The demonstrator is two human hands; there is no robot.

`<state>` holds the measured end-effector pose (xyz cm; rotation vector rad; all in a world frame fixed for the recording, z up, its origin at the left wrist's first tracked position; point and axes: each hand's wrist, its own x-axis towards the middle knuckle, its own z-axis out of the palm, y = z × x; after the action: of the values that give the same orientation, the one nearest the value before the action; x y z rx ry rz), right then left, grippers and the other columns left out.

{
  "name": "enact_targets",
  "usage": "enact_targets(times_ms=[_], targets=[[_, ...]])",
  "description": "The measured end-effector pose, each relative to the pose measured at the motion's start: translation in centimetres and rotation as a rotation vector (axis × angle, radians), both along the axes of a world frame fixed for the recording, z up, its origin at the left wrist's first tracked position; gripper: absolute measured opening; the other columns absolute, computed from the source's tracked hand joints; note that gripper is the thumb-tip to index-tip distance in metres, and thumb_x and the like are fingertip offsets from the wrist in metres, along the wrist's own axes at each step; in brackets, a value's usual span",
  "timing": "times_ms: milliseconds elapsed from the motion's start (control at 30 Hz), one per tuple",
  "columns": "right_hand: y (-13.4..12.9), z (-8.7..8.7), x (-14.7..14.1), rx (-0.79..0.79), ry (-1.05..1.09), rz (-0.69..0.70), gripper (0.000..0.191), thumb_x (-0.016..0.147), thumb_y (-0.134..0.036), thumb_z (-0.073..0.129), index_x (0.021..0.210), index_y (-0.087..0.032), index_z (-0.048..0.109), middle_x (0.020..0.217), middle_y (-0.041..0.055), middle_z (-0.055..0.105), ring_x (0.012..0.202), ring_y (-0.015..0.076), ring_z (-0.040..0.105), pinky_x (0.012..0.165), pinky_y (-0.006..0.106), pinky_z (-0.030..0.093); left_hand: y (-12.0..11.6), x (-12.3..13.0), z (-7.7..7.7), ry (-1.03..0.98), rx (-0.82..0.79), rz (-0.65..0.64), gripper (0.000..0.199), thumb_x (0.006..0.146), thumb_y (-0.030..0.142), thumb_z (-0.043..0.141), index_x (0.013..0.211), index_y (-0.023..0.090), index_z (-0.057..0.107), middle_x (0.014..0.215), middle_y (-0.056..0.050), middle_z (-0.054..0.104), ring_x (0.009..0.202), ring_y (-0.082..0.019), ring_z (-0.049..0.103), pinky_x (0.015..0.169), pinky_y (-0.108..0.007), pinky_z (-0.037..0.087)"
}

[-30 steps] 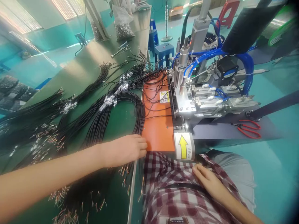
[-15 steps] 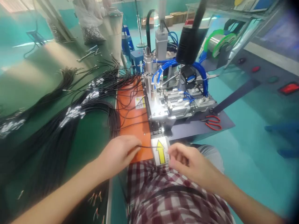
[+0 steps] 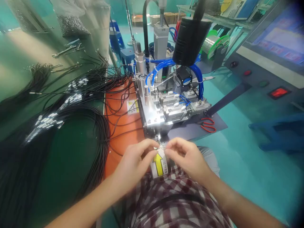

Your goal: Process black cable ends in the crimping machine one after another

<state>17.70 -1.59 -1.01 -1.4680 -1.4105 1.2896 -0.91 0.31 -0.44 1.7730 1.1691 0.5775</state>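
My left hand (image 3: 137,160) pinches a thin black cable close to its end, between thumb and forefinger. From that end, fine pale wires (image 3: 162,146) reach across to my right hand (image 3: 188,156), whose thumb and fingertips are closed on their tips. Both hands are over a white plate (image 3: 154,173) with a yellow arrow (image 3: 158,164), at the near end of a metal machine (image 3: 152,118). Left of the machine, several black cables lie over an orange board (image 3: 122,117).
Bundles of black cable (image 3: 101,126) with shiny ends cover the green table at left. Red-handled pliers (image 3: 208,129) lie on the machine's dark base. A control panel (image 3: 263,76) with buttons and a screen stands at right, and a green spool (image 3: 217,46) is behind.
My left hand has moved right and up with the cable, close to my right hand. My right fingers have closed at the wire tips. The view has shifted right.
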Motion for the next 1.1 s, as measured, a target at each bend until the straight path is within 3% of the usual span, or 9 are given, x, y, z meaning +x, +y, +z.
enact_targets(times_ms=[100,267,500,767,967,1100], targets=[[0.3,-0.4,0.3,0.023,-0.074,-0.012,0.014,0.082,-0.032,0.065,0.083,-0.018,0.065,0.067,-0.0025,0.060,0.057,0.0102,0.052,0.051,0.021,0.040,-0.2,-0.3,-0.9,-0.081,-0.090,0.086,0.017,0.090,0.031,0.052,0.099,0.022,0.063,0.074,0.001,0.066,0.064,-0.015,0.058,0.057,-0.024,0.044],[0.4,-0.5,-0.7,0.139,-0.161,0.012,0.010,0.082,-0.029,0.065,0.083,-0.019,0.066,0.073,-0.0013,0.060,0.058,0.0101,0.050,0.054,0.022,0.041,-0.4,-0.6,-0.9,-0.186,-0.223,0.161,0.015,0.086,0.032,0.057,0.094,0.022,0.066,0.073,0.000,0.067,0.058,-0.014,0.057,0.052,-0.024,0.046],[0.7,-0.4,-1.9,0.209,-0.188,0.026,0.012,0.085,-0.021,0.058,0.074,-0.019,0.060,0.070,-0.0014,0.056,0.058,0.0103,0.049,0.056,0.023,0.041,-0.3,-0.8,-0.9,-0.269,-0.300,0.183,0.015,0.084,0.031,0.059,0.095,0.022,0.065,0.074,0.000,0.066,0.063,-0.014,0.057,0.054,-0.023,0.048],[0.1,-0.1,-3.0,0.187,-0.174,0.031,0.014,0.087,-0.019,0.054,0.073,-0.019,0.056,0.070,-0.0017,0.055,0.060,0.0107,0.050,0.056,0.023,0.041,-0.2,-1.1,-0.4,-0.417,-0.532,0.192,0.027,0.083,0.037,0.060,0.104,0.020,0.060,0.059,0.003,0.055,0.047,-0.011,0.049,0.041,-0.020,0.035],[0.5,0.3,-1.9,0.187,-0.209,0.040,0.009,0.084,-0.020,0.058,0.076,-0.019,0.059,0.070,-0.0019,0.055,0.059,0.0106,0.048,0.056,0.023,0.040,-0.6,-1.0,-0.7,-0.377,-0.439,0.220,0.021,0.081,0.036,0.063,0.098,0.023,0.062,0.065,0.002,0.057,0.058,-0.014,0.056,0.053,-0.024,0.047],[0.7,0.5,-1.3,0.191,-0.189,0.042,0.006,0.084,-0.022,0.059,0.080,-0.019,0.061,0.072,-0.0014,0.056,0.059,0.0106,0.048,0.057,0.023,0.041,-1.0,-0.8,-0.9,-0.317,-0.340,0.235,0.018,0.081,0.033,0.062,0.097,0.025,0.063,0.064,0.002,0.056,0.058,-0.014,0.053,0.053,-0.025,0.048]])
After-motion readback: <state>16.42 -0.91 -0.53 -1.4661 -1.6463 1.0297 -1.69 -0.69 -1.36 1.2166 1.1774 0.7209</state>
